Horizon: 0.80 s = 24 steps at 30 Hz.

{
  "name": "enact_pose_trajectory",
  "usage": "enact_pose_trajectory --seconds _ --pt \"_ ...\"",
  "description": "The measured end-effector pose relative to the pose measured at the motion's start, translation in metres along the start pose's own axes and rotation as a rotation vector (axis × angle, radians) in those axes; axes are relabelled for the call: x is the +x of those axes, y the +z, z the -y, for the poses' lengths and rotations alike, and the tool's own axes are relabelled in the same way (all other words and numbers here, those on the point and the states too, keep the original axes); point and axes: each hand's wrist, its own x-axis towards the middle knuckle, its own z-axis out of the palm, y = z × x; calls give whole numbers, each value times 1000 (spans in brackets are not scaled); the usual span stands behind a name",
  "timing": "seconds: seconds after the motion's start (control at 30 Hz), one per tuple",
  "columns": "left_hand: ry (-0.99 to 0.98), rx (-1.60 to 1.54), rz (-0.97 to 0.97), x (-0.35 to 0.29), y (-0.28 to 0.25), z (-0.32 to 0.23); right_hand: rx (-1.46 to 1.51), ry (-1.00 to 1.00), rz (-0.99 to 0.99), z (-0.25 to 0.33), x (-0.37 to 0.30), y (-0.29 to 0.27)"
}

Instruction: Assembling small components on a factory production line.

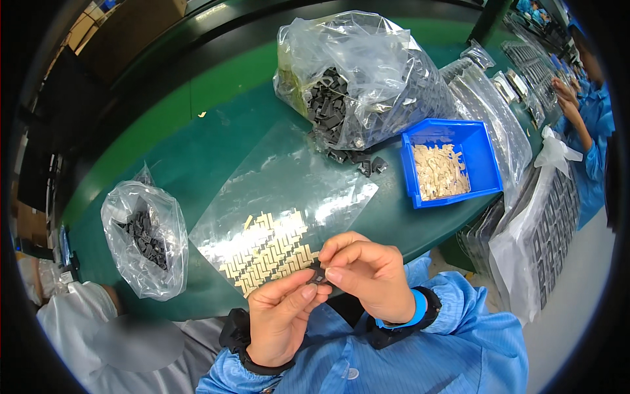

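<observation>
Close to my body, a small black plastic part (317, 274) is pinched between the thumb and fingers of my left hand (281, 316). My right hand (373, 279) is closed too, its thumb and fingertips meeting at the same part; whether they also hold a tiny piece is hidden. Just beyond my hands, small cream-coloured strips (269, 253) lie in slanted rows on a clear plastic sheet (262, 180). More cream strips (438, 172) are heaped inside a blue bin (485, 154) to the right.
A big clear bag (387, 79) of black parts lies open at the back, with loose black parts (371, 165) at its mouth. A smaller bag (146, 243) of black parts sits left. Packed trays (554, 230) stand right. Co-workers sit at left and far right (594, 151).
</observation>
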Motion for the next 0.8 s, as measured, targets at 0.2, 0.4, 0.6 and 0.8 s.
enact_pose_trajectory --seconds 0.2,0.4,0.6,0.8 --pt "58 112 -48 0 3 -1 -2 33 -2 0 1 2" --pt "103 175 -82 0 4 -1 -28 17 -24 -1 3 4" --pt "108 175 -76 1 6 0 -23 3 -30 -2 2 4" --pt "108 177 -80 1 6 2 -49 -7 -46 -2 1 4"
